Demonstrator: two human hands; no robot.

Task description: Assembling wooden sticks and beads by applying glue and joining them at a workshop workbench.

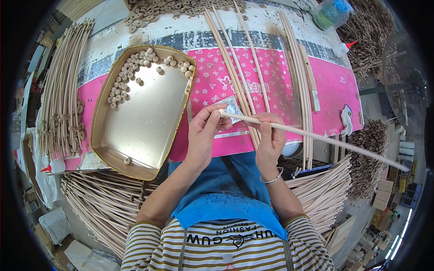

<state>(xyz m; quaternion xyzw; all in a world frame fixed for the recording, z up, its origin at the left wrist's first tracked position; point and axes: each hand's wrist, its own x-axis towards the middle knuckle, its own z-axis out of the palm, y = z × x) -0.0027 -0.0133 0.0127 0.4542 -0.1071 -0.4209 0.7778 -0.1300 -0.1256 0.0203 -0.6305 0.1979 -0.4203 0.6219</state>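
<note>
A long pale wooden rod (pixel 325 138) slants across in front of me, its far end reaching out to the right. My right hand (pixel 271 137) is closed round it near its left end. At that end sits a small round wooden bead (pixel 222 112), pinched between the thumb and fingers of my left hand (pixel 201 135). Bead and rod end touch; how deep the rod goes into the bead is hidden. Left of my left hand lies a shallow gold tray (pixel 140 135) with many loose wooden beads (pixel 121 85) in its far part and one bead (pixel 127 160) near its front edge.
Several loose rods (pixel 235 81) lie on the pink-covered table (pixel 332 90), with more rods (pixel 300 86) further right. Bundled rods with rings (pixel 68 90) are at left. Wooden rings (pixel 176 9) are heaped at the back. A fan (pixel 404 81) stands at right; rod stacks (pixel 321 194) flank me.
</note>
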